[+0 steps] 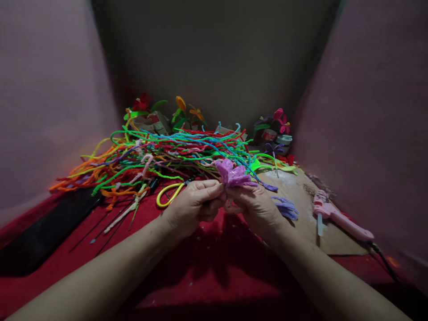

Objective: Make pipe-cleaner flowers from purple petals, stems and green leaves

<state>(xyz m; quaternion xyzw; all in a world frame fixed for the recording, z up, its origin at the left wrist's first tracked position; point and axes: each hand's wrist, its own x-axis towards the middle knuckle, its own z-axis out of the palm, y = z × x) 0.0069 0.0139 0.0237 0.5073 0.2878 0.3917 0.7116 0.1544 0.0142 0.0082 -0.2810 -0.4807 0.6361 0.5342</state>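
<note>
A purple fuzzy flower (234, 174) is held upright above the red cloth, near the middle of the head view. My left hand (202, 200) pinches its base from the left, thumb and fingers closed. From the right, my right hand (256, 207) grips the same base, with its fingertips touching or nearly touching those of the left. The base itself is hidden by the fingers. Behind the flower spreads a large pile of coloured pipe cleaners (180, 151). Yellow-handled scissors (163, 196) lie just left of my left hand. A purple looped piece (286, 208) rests beside my right wrist.
A pink glue gun (344, 220) lies on a brown board (302, 225) at the right, its cord trailing off the edge. A black case (50, 232) is at the left on the red cloth (200, 285). Finished-looking flowers (187, 109) stand at the back.
</note>
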